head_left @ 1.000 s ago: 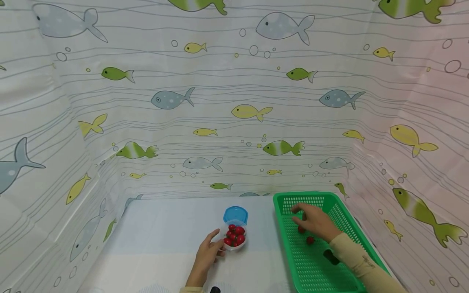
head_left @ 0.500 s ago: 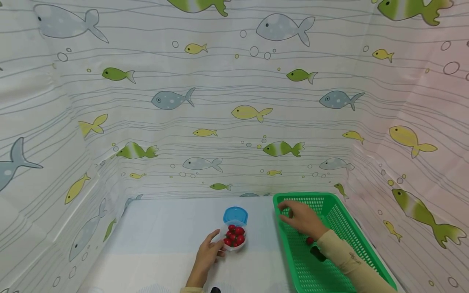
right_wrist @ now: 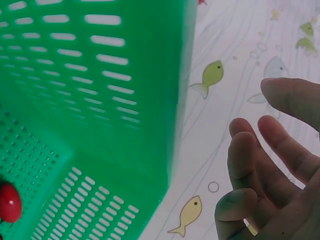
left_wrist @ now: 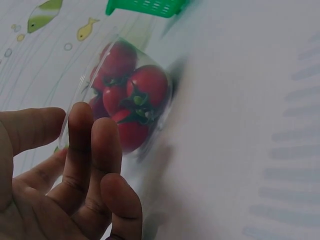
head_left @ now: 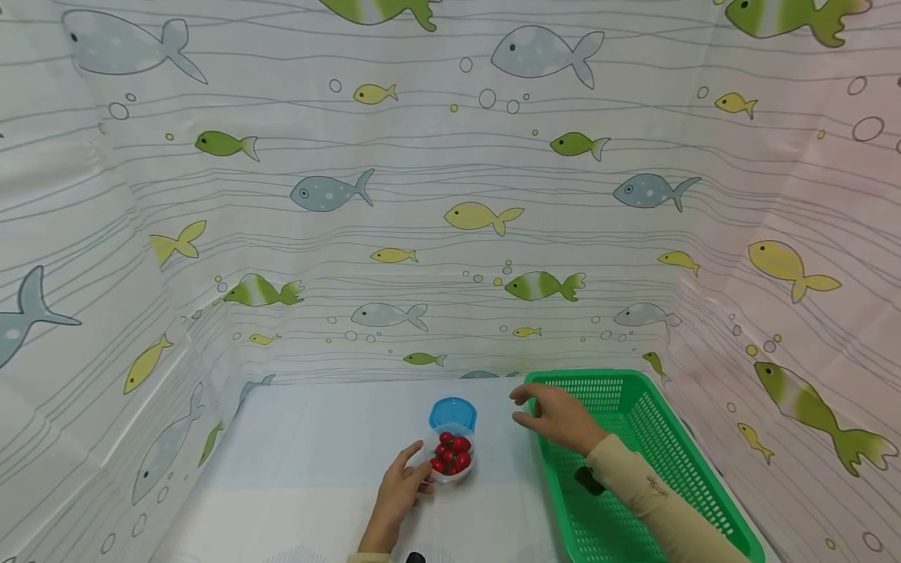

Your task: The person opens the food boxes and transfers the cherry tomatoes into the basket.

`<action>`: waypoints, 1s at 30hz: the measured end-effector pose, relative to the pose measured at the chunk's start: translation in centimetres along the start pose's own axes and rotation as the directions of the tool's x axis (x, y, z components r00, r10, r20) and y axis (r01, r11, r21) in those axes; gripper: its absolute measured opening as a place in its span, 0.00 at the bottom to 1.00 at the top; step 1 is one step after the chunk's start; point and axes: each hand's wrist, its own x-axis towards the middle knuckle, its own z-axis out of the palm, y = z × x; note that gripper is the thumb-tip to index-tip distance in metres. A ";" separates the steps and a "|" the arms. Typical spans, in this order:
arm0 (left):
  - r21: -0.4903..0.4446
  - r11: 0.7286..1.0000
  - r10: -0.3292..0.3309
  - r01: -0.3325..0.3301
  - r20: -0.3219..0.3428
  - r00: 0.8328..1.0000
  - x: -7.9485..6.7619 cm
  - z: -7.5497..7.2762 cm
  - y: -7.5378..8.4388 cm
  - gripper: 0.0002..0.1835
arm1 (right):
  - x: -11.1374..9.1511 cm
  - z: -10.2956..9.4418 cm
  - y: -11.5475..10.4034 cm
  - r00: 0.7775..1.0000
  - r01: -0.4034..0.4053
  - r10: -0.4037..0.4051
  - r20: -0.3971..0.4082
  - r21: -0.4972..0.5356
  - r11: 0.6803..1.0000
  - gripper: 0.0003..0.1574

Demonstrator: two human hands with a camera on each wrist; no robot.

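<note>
A small clear plastic tub filled with red cherry tomatoes sits mid-table. My left hand holds its near-left rim. In the left wrist view the thumb is on one side of the tub's wall and the fingers on the other. My right hand hangs over the left rim of the green basket, fingers loosely bent and nothing between them. In the right wrist view, one cherry tomato lies on the basket floor.
Directly behind the tub lies a round blue lid. The green basket's raised wall stands right of the tub. Fish-printed sheeting rises at the back and both sides of the white tabletop.
My right hand has moved left, from above the basket's inside to over its left rim. The forearm now hides the tomatoes seen earlier in the basket. My left hand stays at the tub.
</note>
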 end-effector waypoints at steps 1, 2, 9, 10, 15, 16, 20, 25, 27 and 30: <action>-0.003 1.000 -0.001 0.001 0.001 1.000 0.0 0.0 0.0 0.33 | 0.1 0.1 -0.1 1.000 0.003 -0.003 0.000 0.002 1.000 0.16; -0.005 1.000 -0.001 0.001 0.001 1.000 0.0 0.0 0.0 0.33 | 0.3 0.3 -0.2 1.000 0.007 -0.007 0.002 0.002 1.000 0.16; 0.001 1.000 0.001 -0.001 -0.007 1.000 0.0 0.0 -0.2 0.33 | 1.0 1.2 -1.5 0.999 0.032 -0.031 0.032 -0.018 0.999 0.17; 0.002 1.000 -0.003 0.003 -0.009 1.000 0.1 0.0 -0.2 0.32 | 1.1 1.4 -1.7 0.998 0.038 -0.037 0.041 -0.029 0.999 0.17; 0.006 1.000 -0.021 0.021 -0.015 1.000 0.2 0.0 -0.3 0.32 | 1.6 2.0 -2.7 0.996 0.037 -0.034 0.085 -0.027 0.999 0.19; 0.006 1.000 -0.023 0.023 -0.012 1.000 0.2 0.0 -0.3 0.32 | 1.7 2.1 -2.9 0.995 0.035 -0.033 0.093 -0.025 0.999 0.20; 0.013 1.000 -0.017 0.017 -0.006 1.000 0.3 -0.1 -0.4 0.33 | 2.0 2.7 -3.6 0.993 0.031 -0.028 0.119 -0.018 0.999 0.21; 0.015 1.000 -0.018 0.018 -0.009 1.000 0.4 -0.2 -0.4 0.33 | 2.3 3.3 -4.4 0.988 0.058 -0.057 0.143 -0.003 0.998 0.21; 0.013 1.000 -0.012 0.013 -0.008 1.000 0.5 -0.2 -0.4 0.32 | 2.4 3.5 -4.5 0.986 0.075 -0.074 0.151 -0.002 0.997 0.21; 0.011 1.000 -0.011 0.011 -0.010 1.000 0.5 -0.2 -0.4 0.32 | 2.6 4.0 -4.7 0.982 0.091 -0.089 0.166 -0.004 0.996 0.20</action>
